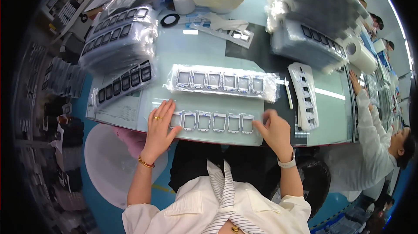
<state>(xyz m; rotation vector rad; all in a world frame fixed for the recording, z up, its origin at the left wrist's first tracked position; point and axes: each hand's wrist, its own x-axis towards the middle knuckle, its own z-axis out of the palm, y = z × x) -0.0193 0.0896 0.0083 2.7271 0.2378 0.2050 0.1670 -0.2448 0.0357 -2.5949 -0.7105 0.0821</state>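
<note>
A clear plastic strip holding several small white-framed rectangular parts [213, 122] lies along the near edge of the pale green table [204, 53]. My left hand [160, 125] rests flat on the strip's left end, fingers spread, a ring on one finger. My right hand [273, 130] touches the strip's right end with its fingertips. A second strip of the same parts in a clear bag [223, 81] lies just beyond, parallel to the first.
Bagged stacks of dark-framed parts [119, 38] sit at the far left, more bagged stacks [311, 21] at the far right. An empty white tray strip [306, 95] lies right. Tape rolls [185, 3] stand at the back. Another person in white [374, 134] works at the right.
</note>
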